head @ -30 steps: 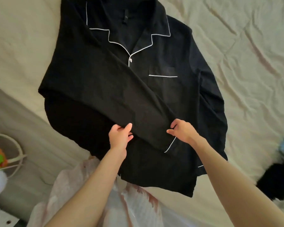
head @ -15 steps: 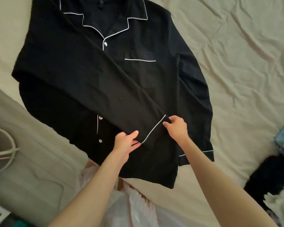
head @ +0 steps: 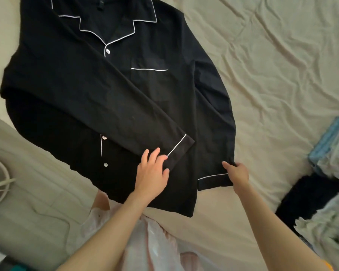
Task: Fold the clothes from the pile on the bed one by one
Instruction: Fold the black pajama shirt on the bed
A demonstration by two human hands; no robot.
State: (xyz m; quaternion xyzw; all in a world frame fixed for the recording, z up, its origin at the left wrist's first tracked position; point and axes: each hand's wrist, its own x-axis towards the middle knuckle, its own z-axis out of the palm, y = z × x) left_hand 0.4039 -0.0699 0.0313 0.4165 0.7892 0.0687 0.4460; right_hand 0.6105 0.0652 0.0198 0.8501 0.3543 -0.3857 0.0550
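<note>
Black pyjama shirt with thin white piping lies front-up on a wrinkled cream bed sheet, its collar at the far end from the person and its hem nearest them. One sleeve is folded diagonally across the chest, and its white-trimmed cuff ends just beyond the left hand. That hand lies flat on the shirt with fingers spread and fairly straight, the fingertips touching the lower edge of the folded sleeve beside the cuff piping. The right hand pinches the outer edge of the other sleeve just above its cuff — thumb and fingers closed on the dark fabric. This second sleeve runs down the shirt's side, away from the hand toward the shoulder. Off to the right of the right hand, well apart from it, sits a pile of clothes — a dark garment, pale blue fabric and light crumpled cloth. Beneath both forearms hangs the person's pale pink patterned clothing.
</note>
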